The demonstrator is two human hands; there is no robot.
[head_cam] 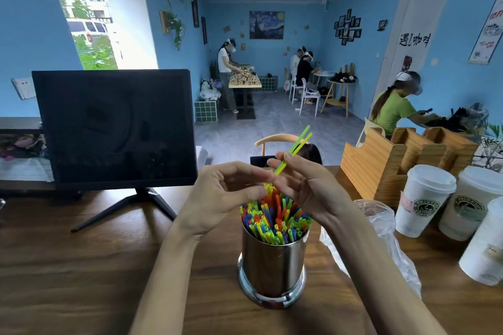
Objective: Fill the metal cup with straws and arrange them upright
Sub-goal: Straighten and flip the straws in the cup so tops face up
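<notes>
A: What do the fingers hold?
B: The right hand (299,185) pinches two green straws (295,148) mid-length; the left hand (217,193) curls loosely beside them, above the metal cup (272,266) on the bench (81,266).
A: Handling?
B: Probably light, bendable, slippery; pinch gently near the middle.

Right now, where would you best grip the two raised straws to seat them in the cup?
Pinch the raised straws at mid-shaft, from the right, where the right hand holds them: they tilt up and right, lower ends above the full metal cup.
</notes>
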